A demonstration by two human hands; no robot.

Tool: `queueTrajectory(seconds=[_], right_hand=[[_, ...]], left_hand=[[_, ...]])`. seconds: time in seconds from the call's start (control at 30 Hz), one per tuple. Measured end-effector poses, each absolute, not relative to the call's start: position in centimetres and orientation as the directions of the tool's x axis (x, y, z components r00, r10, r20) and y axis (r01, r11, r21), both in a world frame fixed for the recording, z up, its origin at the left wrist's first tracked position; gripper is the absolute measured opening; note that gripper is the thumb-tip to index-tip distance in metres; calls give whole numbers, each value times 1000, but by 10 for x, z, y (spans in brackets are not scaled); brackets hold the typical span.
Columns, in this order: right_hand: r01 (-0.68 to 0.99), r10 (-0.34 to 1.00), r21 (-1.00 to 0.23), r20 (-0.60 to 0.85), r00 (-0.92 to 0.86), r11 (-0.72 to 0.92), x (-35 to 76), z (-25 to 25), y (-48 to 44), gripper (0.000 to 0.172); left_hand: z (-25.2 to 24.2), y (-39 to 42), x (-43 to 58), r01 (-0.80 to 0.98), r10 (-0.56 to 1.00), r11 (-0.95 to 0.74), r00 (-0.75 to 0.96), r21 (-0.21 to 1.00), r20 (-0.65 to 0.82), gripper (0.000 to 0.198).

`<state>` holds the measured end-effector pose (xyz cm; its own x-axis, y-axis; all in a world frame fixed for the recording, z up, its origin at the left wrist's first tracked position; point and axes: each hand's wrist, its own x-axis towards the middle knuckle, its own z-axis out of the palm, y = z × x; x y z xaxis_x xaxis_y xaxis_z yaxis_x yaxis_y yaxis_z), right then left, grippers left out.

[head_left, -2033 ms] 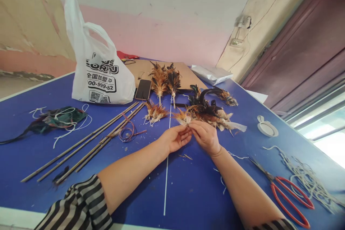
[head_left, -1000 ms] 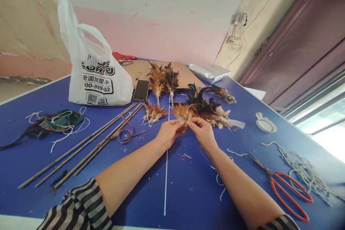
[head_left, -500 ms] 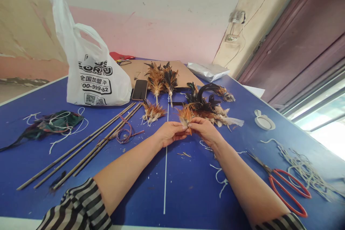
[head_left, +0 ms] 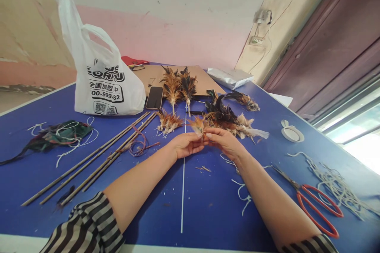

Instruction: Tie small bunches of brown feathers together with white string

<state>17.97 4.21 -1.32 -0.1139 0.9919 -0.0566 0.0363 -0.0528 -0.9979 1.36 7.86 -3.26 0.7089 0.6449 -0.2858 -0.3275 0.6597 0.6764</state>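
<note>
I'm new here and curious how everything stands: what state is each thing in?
Feather tuft: held between left grip and right grip.
Scissors: lying flat, blades seemingly closed.
Phone: face up, screen dark.
Plastic bag: upright, filled out.
Sticks: lying side by side.
Purple cord: loosely coiled.
Pale string: loose tangle.
Cardboard: lying flat.

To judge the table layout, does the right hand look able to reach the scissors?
Probably yes, once the right hand leaves the feather bunch: the scissors lie to its right, seemingly uncovered.
</note>
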Motion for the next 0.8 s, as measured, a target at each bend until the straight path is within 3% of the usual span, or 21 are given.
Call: queueTrajectory(seconds=[0.17,0.3,0.57,0.8], right_hand=[[438,976,-873,210,-58,214,173,-13,39,44],[607,929,-723,365,-69,329,166,-13,35,38],[612,927,-721,370,-57,325,166,-10,34,19],[529,930,-808,357,89,259,165,-13,37,18]], left_hand=[[-37,83,12,-422,648,715,701,558,-300,14],[-39,82,13,-401,622,726,729,558,-285,15],[-40,76,17,-380,660,668,700,640,-273,15],[-34,77,20,-526,754,642,569,558,-330,7]])
